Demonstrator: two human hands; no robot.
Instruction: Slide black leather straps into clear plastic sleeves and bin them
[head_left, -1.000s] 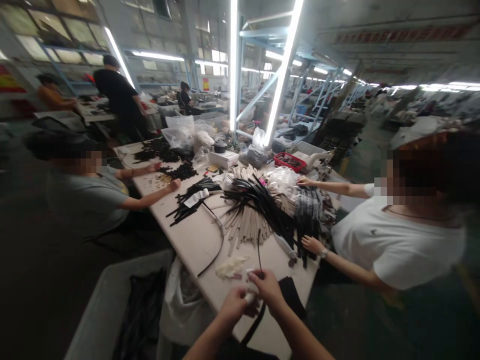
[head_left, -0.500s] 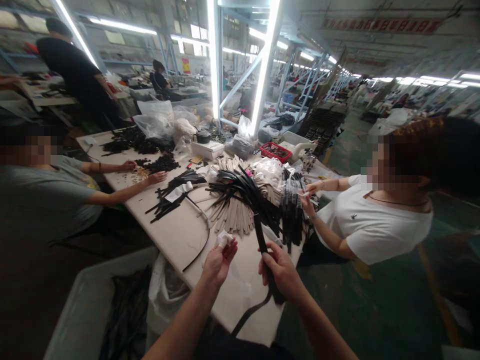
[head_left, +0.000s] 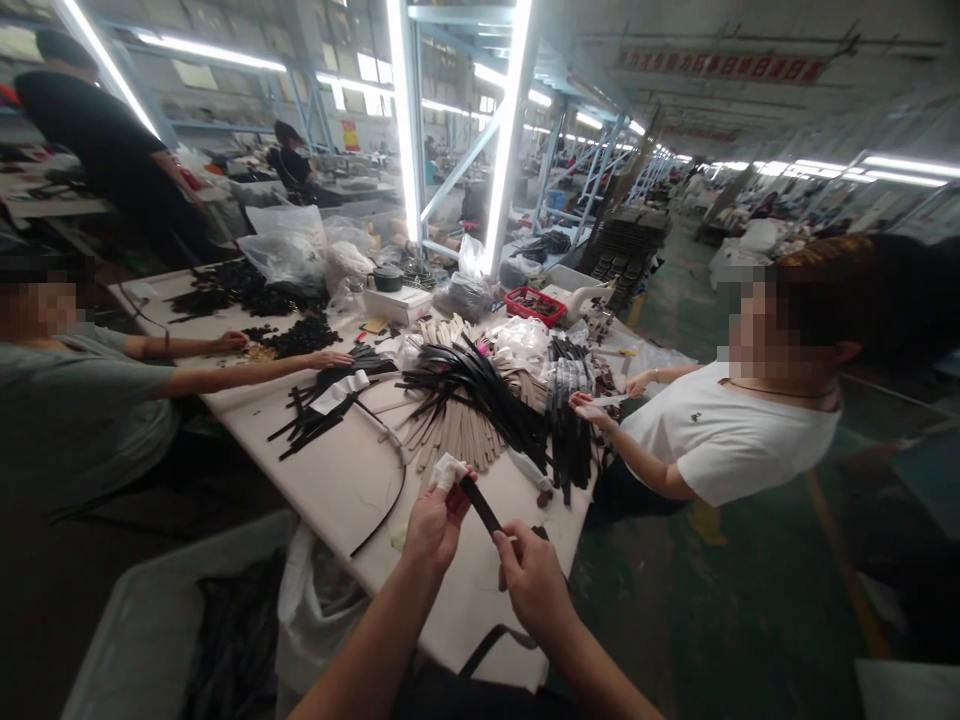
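In the middle of the head view, my left hand [head_left: 435,530] is closed on a crumpled white cloth [head_left: 450,468] at its fingertips. A flat black strap [head_left: 481,504] runs from those fingers to my right hand [head_left: 531,575], which pinches it. The strap's far end meets the left fingers beside the cloth; whether they grip it too is hard to see. Its tail curves down over the near table edge. Beyond my hands, a fanned heap of black straps [head_left: 487,385] lies across beige strips [head_left: 450,435] on the pale table [head_left: 337,500].
A person in grey [head_left: 82,400] reaches over the table from the left. On the right, another in white [head_left: 742,430] handles a pale strip near bundled black straps [head_left: 574,450]. A red basket [head_left: 534,306] stands farther back. Below left is a plastic bin [head_left: 124,640].
My right hand has moved left, bringing the strap's end against the left fingers and cloth. The view has shifted slightly. The left person's arm now stretches farther across toward the black strips.
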